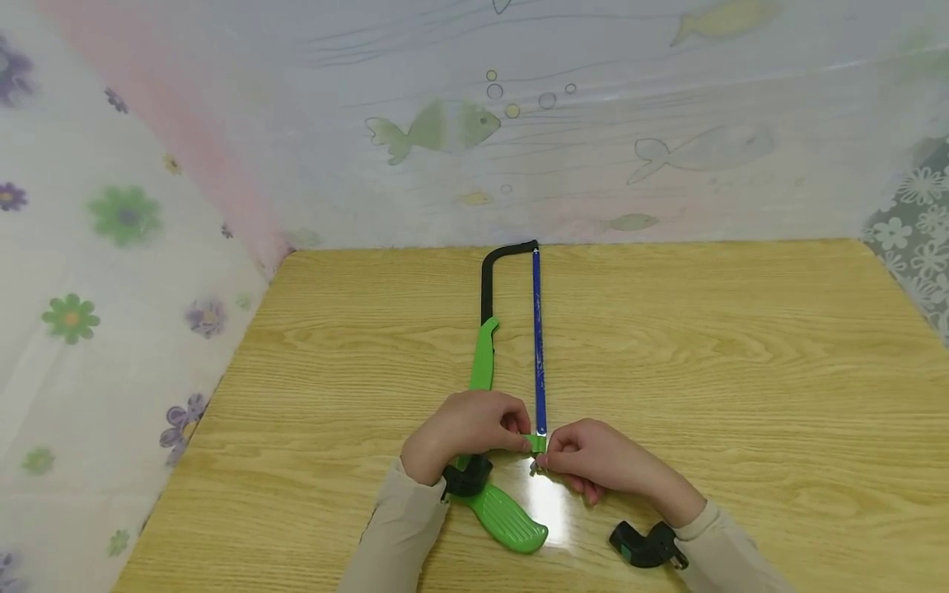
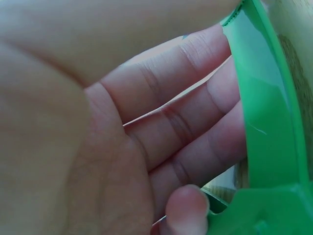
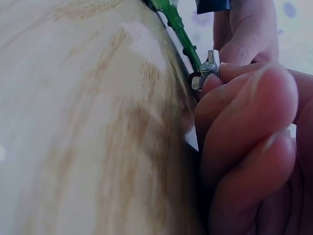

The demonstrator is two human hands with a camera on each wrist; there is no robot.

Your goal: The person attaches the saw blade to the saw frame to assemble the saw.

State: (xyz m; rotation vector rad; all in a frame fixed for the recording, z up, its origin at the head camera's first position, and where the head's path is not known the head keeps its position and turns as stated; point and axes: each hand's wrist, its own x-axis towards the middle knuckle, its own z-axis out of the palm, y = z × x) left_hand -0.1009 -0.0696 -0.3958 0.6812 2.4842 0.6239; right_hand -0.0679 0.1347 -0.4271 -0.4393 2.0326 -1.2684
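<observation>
- Hacksaw (image 1: 483, 358), on table (image 1: 741, 346): long axis 12-to-6 o'clock, black frame (image 1: 487, 288) toward 12, green handle (image 1: 511, 520) slanting toward 5.
- Blue blade (image 1: 539, 346), pointing toward 12, on the frame's 3 o'clock side.
- Left hand (image 1: 474, 424), at 9 o'clock of green blade holder (image 1: 537, 444): thumb and finger pinching it.
- Right hand (image 1: 611, 463), at 3 o'clock of metal wing nut (image 3: 209, 70): fingertips pinching it, just below the holder toward 6.

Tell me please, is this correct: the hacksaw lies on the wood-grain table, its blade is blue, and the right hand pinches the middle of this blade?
Not quite: the right hand pinches the metal wing nut, not the middle of the blade; the head and right wrist views show this. The hacksaw does lie on the wood-grain table, and its blade is blue.
</observation>
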